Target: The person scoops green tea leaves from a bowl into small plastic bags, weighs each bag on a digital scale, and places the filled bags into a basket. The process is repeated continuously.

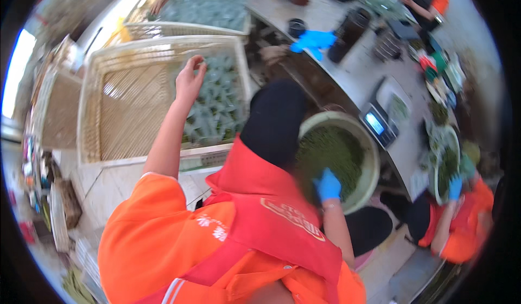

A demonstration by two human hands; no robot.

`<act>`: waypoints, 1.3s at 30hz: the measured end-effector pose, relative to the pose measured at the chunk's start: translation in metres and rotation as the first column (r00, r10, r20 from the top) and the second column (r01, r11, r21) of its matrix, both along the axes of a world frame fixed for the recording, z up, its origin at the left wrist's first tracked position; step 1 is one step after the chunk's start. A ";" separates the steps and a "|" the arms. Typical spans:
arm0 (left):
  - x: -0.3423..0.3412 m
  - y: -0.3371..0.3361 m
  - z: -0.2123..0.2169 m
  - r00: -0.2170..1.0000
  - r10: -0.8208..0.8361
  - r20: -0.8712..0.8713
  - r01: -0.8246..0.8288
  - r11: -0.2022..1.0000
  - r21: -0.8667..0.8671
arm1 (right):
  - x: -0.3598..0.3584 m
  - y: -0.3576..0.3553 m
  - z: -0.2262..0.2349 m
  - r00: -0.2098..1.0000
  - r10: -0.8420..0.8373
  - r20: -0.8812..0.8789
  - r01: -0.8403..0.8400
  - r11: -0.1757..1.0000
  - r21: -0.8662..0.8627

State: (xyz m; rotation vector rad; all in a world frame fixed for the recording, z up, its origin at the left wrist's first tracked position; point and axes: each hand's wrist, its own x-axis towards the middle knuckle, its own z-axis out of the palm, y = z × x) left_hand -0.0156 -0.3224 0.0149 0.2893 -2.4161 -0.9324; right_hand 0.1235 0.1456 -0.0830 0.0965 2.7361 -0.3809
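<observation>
My bare left hand hovers over a cream plastic crate, its fingers loosely bent and apart with nothing visible in them. Below and right of it, small clear bags with green contents stand packed along the crate's right side. My right hand, in a blue glove, reaches into a round pale tub. Its thumb and fingers are apart at the surface of the loose green leaves; the fingertips are blurred.
A second crate of filled bags stands beyond, with another person's hand at it. A scale with a lit display sits on the table, near a blue glove. At right, a co-worker's gloved hand touches another tub.
</observation>
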 end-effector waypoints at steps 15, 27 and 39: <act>0.048 0.326 -0.018 0.146 -0.929 0.339 0.911 0.260 0.320 | -0.003 0.028 0.084 0.837 -0.501 0.221 0.352 0.183 -0.918; 0.033 0.323 -0.034 0.255 -0.954 0.158 0.446 0.261 0.856 | -0.046 0.054 0.141 0.683 -0.712 0.162 0.180 -0.051 -0.982; 0.040 0.319 -0.032 0.233 -0.945 0.230 0.526 0.322 0.787 | -0.115 0.054 0.117 0.570 -0.715 -0.406 0.014 0.502 -0.865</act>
